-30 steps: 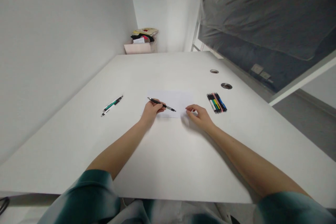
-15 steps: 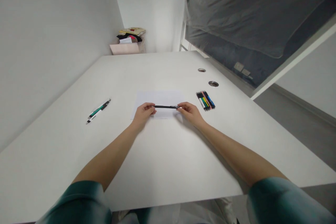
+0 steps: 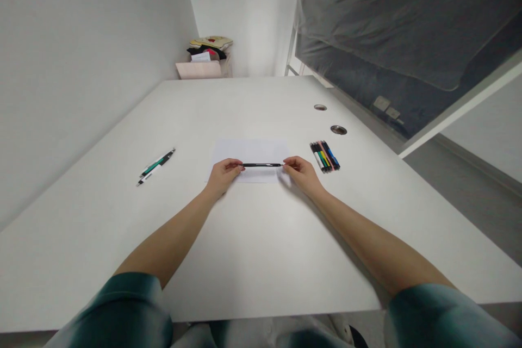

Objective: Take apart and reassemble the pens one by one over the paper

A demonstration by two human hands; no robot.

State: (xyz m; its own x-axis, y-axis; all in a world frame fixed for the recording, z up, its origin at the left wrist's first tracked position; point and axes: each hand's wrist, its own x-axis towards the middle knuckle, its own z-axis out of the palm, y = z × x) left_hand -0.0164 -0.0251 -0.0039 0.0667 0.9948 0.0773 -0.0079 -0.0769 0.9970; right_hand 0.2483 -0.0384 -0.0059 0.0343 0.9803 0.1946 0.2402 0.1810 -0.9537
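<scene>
Pen (image 3: 262,165): one, black, lying crosswise between the two hands and roughly level from side to side. It is over the near half of the paper (image 3: 250,149); gap between pen and sheet, if any, cannot be told from this view.

Left hand (image 3: 223,175): thumb and index finger pinched together on the pen's left end, the tips closed around it. Right hand (image 3: 304,174): thumb and index finger likewise drawn together at the opposite end, gripping the thin tip—only a small part of it shows there. The middle length of the pen is bare, with no finger on it. Firmness of either pinch cannot be read.

Counts. Hands: two. Paper: one sheet, white, flat on the table (image 3: 265,239). Loose pens (image 3: 157,163), out to the left and well apart from the left hand: at least two, slanting side by side; exact number unclear. Pen row (image 3: 324,156), just beyond the right hand: about six, packed close—white, green, yellow, pink, blue and black show. Table holes: two, the far one (image 3: 320,107) and the near one (image 3: 338,130). Box (image 3: 199,70): one, at the far end, items piled in it.
</scene>
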